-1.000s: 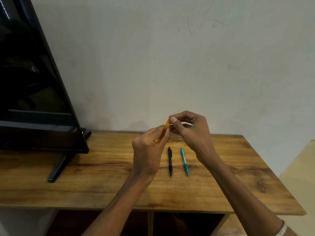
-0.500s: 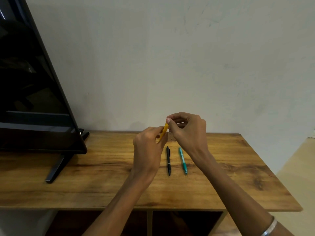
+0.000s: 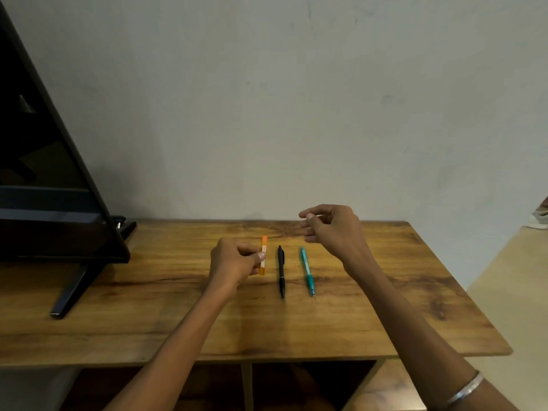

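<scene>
My left hand [image 3: 234,264] pinches a small orange tube [image 3: 263,256] between thumb and fingers, held just above the wooden table [image 3: 148,315], its long axis pointing away from me. To its right lie a black pen [image 3: 281,271] and a teal pen [image 3: 307,269], parallel, tips toward me. My right hand [image 3: 332,229] hovers above and behind the teal pen with curled fingers. Its thumb and forefinger meet on a very thin pale stick [image 3: 317,215], too small to name.
A black flat screen [image 3: 44,173] on a slanted foot [image 3: 74,289] fills the table's left end. The wall stands right behind the table. Open shelves [image 3: 296,384] lie below the front edge. A metal bangle [image 3: 465,391] sits on my right wrist.
The hands have come apart. My left hand dropped toward the table with the orange tube, and my right hand drew away up and to the right.
</scene>
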